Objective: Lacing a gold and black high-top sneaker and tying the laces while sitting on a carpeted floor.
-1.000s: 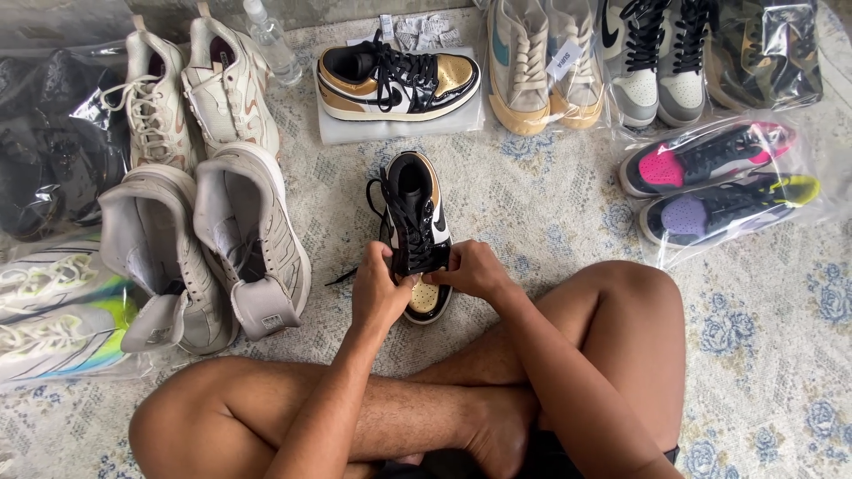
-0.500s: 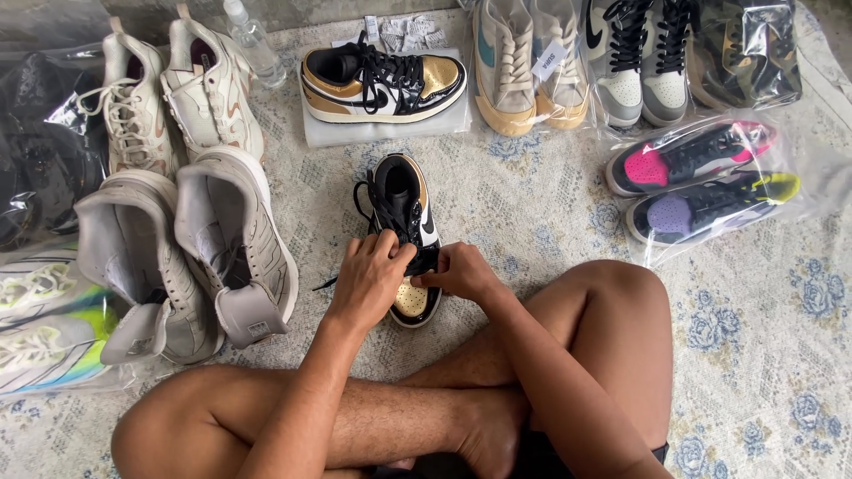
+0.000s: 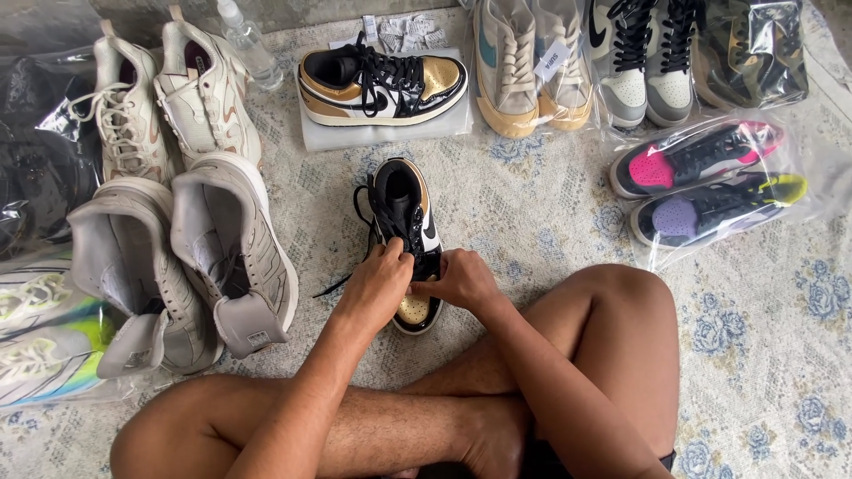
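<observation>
- A black and gold sneaker (image 3: 406, 206) stands on the patterned rug (image 3: 550, 204), just in front of the crossed legs, heel pointing away and gold toe toward the person.
- The step in hand is judged to be work on the black laces (image 3: 390, 222) over the lower eyelets; it is done well when the shoe is kept flat on the rug and each lace is drawn evenly, so that neither side is left slack or twisted.
- The loose lace end (image 3: 333, 286) trailing on the rug to the left of the shoe should be kept out from under the sole.
- The left hand (image 3: 380, 286) is laid over the left side of the forefoot, fingers curled together near the tongue; they appear pinched on a lace, though the strand itself is hidden under the fingers.
- The right hand (image 3: 461, 279) rests against the right side of the forefoot, fingers bent and closed toward the same spot; whether a lace is clamped there cannot be told.
- The matching sneaker (image 3: 382, 84) lies on its side on a clear plastic bag (image 3: 390, 131), well apart at the far side of the rug.
- A pair of beige high-top sneakers (image 3: 186, 257) stands near the left hand, apart from it.
</observation>
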